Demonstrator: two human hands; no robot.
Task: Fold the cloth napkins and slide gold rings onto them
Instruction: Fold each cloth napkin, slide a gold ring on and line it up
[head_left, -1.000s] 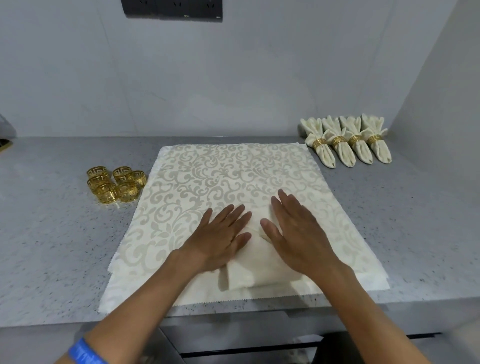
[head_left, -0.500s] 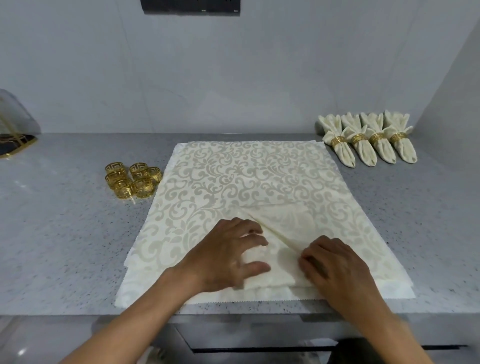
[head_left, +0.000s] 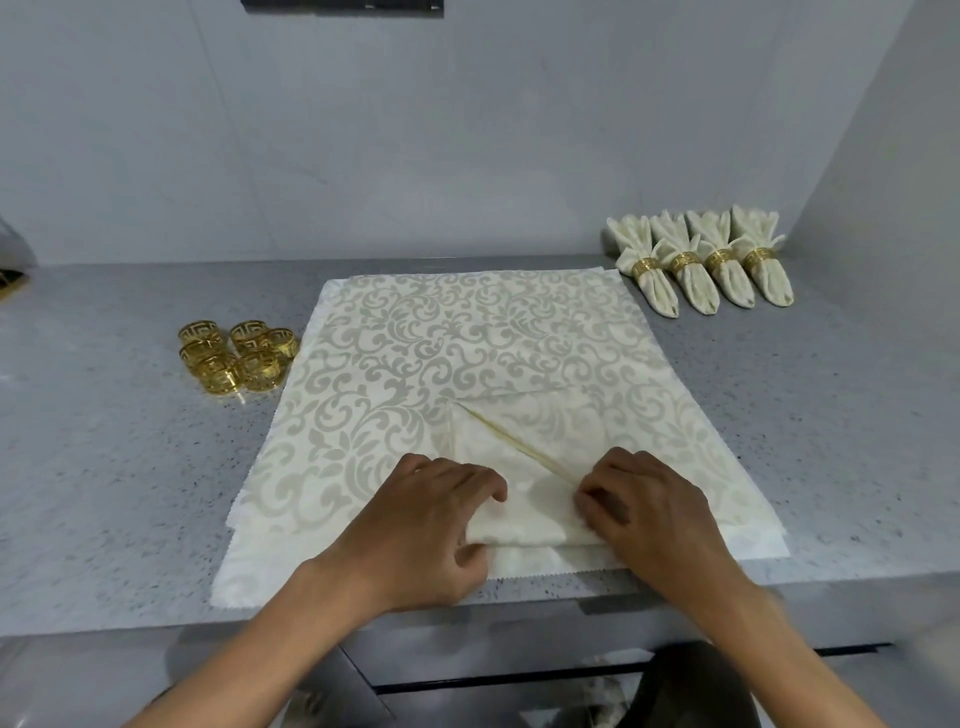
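Both hands, L (head_left: 421, 525) & R (head_left: 649, 512), are pinching the folded napkin (head_left: 524, 467) lying btwn them, fingers curled on its edges.

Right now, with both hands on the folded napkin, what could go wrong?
1. The folded napkin lies on a stack of flat napkins; the left hand and right hand might drag the sheet beneath along.
2. The stack reaches the counter edge, so a pull toward the person may slide it off.
3. Releasing could let the diagonal fold spring open.
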